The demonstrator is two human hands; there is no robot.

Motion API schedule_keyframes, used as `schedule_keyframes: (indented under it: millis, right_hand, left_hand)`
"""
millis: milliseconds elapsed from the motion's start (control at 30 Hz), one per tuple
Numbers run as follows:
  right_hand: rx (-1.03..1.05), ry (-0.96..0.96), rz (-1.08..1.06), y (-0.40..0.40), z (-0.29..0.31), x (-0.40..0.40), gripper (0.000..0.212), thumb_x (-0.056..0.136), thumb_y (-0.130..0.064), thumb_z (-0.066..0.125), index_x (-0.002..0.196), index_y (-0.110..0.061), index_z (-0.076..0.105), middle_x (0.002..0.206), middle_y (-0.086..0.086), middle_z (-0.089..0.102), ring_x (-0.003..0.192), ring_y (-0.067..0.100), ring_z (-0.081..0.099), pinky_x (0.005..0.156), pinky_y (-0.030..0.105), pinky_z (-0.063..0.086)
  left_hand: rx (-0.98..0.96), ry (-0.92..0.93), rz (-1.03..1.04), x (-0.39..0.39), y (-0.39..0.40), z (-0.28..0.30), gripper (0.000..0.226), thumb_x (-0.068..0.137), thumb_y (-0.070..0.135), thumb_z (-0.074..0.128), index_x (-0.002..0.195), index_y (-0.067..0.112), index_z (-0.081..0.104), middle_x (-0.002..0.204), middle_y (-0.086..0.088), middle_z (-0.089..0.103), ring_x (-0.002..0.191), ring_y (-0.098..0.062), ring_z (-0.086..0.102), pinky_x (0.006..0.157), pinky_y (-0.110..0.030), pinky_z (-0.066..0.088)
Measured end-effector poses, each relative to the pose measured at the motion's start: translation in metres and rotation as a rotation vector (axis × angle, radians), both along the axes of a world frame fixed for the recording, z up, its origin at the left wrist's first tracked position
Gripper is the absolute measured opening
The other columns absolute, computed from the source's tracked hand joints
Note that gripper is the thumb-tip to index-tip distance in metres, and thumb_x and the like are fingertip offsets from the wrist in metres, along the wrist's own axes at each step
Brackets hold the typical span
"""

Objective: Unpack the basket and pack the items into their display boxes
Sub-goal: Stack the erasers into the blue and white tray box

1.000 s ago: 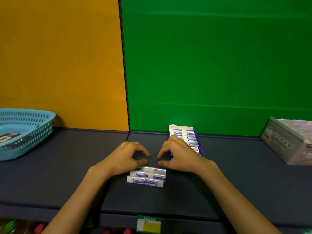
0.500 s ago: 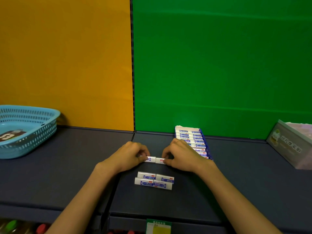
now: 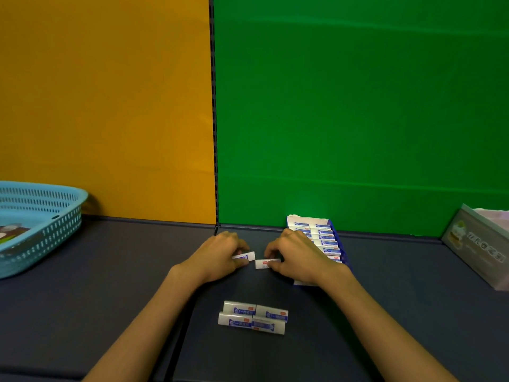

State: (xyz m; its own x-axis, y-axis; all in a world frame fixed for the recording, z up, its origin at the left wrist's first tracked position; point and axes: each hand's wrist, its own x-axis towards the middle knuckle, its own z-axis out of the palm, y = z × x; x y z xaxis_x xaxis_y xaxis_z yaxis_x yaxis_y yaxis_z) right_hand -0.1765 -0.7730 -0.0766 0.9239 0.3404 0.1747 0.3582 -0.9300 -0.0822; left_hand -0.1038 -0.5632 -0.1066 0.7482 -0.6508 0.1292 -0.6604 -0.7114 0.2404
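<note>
Back wall in two flat panels: orange panel [image 3: 104, 106] on left, green panel [image 3: 358, 106] on right. Dark vertical strip [image 3: 214, 111] with small slots runs between panels, from top down to counter. Green panel shows faint horizontal creases and brighter patch low near middle. Counter [image 3: 124, 271] dark blue-grey, matte, made of sections; seam runs from strip toward front edge. Raised lip along back edge of counter. Light soft, even, without hard shadows.

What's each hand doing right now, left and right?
Left hand: closed on a small white box.
Right hand: closed on another small white box, beside the display box.
</note>
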Motion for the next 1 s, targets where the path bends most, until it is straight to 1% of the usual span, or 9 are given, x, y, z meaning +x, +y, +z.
schedule_keyframes:
  millis: [67,167,267,367,467,600,733,833,1000]
  right_hand:
    - [-0.018,0.011,0.000,-0.002,-0.001,0.002,0.023,0.091,-0.034,0.063,0.112,-0.027,0.070,0.104,-0.006,0.069,0.107,0.019,0.050,0.092,0.036,0.038]
    - [-0.014,0.021,0.002,-0.003,-0.003,0.005,0.025,0.089,-0.032,0.064,0.113,-0.027,0.070,0.105,-0.007,0.069,0.106,0.019,0.050,0.093,0.036,0.039]
    - [0.017,0.024,0.008,-0.004,-0.003,0.006,0.025,0.087,-0.032,0.068,0.111,-0.028,0.071,0.101,-0.009,0.069,0.102,0.017,0.050,0.090,0.035,0.040]
    - [0.053,0.021,0.016,-0.005,-0.003,0.008,0.026,0.084,-0.033,0.074,0.109,-0.028,0.072,0.097,-0.008,0.066,0.096,0.015,0.050,0.086,0.034,0.041]
    - [0.062,0.039,0.022,-0.004,-0.002,0.010,0.031,0.081,-0.036,0.079,0.110,-0.028,0.072,0.098,-0.007,0.065,0.095,0.014,0.048,0.080,0.031,0.038]
    - [0.076,0.059,0.034,-0.003,-0.002,0.010,0.032,0.079,-0.039,0.080,0.108,-0.028,0.072,0.098,-0.008,0.064,0.092,0.011,0.043,0.077,0.029,0.034]
    - [0.077,0.061,0.038,-0.004,-0.003,0.010,0.032,0.080,-0.041,0.079,0.110,-0.031,0.071,0.099,-0.011,0.064,0.095,0.011,0.046,0.083,0.031,0.040]
    - [0.069,0.055,0.045,-0.003,-0.005,0.011,0.033,0.082,-0.041,0.078,0.112,-0.031,0.070,0.103,-0.012,0.067,0.097,0.011,0.047,0.085,0.031,0.040]
    - [0.123,0.041,0.058,-0.004,-0.007,0.012,0.029,0.085,-0.039,0.076,0.111,-0.029,0.071,0.105,-0.008,0.066,0.101,0.013,0.050,0.088,0.033,0.042]
  left_hand:
    - [-0.042,0.067,-0.010,0.002,-0.002,-0.002,0.029,0.097,0.038,0.060,0.125,0.030,0.063,0.112,0.004,0.056,0.108,-0.014,0.049,0.094,-0.036,0.043]
    - [-0.189,0.154,0.006,0.003,-0.001,-0.003,0.024,0.097,0.031,0.061,0.121,0.030,0.063,0.105,0.003,0.051,0.100,-0.011,0.049,0.091,-0.028,0.042]
    - [-0.443,0.305,0.049,0.001,0.002,0.000,0.013,0.093,0.020,0.068,0.105,0.023,0.062,0.098,0.002,0.059,0.086,-0.006,0.059,0.079,-0.021,0.048]
    - [-0.578,0.416,0.097,0.000,0.006,0.004,0.019,0.088,0.014,0.075,0.100,0.018,0.061,0.090,0.002,0.067,0.074,-0.001,0.063,0.070,-0.016,0.050]
    - [-0.576,0.388,0.119,-0.001,0.008,0.007,0.021,0.084,0.015,0.078,0.099,0.018,0.063,0.088,0.004,0.069,0.072,0.001,0.062,0.065,-0.013,0.049]
    - [-0.514,0.283,0.111,0.002,0.014,0.005,0.018,0.083,0.022,0.080,0.095,0.023,0.066,0.090,0.005,0.068,0.079,-0.007,0.061,0.068,-0.018,0.049]
    - [-0.399,0.274,0.109,0.007,0.021,-0.002,0.025,0.075,0.024,0.087,0.091,0.023,0.068,0.085,0.006,0.069,0.077,-0.006,0.063,0.067,-0.018,0.051]
    - [-0.341,0.243,0.109,0.009,0.020,-0.004,0.028,0.073,0.023,0.089,0.092,0.021,0.069,0.083,0.006,0.069,0.076,-0.006,0.063,0.067,-0.016,0.051]
    - [-0.278,0.162,0.088,0.006,0.016,-0.005,0.021,0.082,0.032,0.081,0.100,0.024,0.072,0.087,0.011,0.069,0.079,-0.001,0.063,0.069,-0.016,0.051]
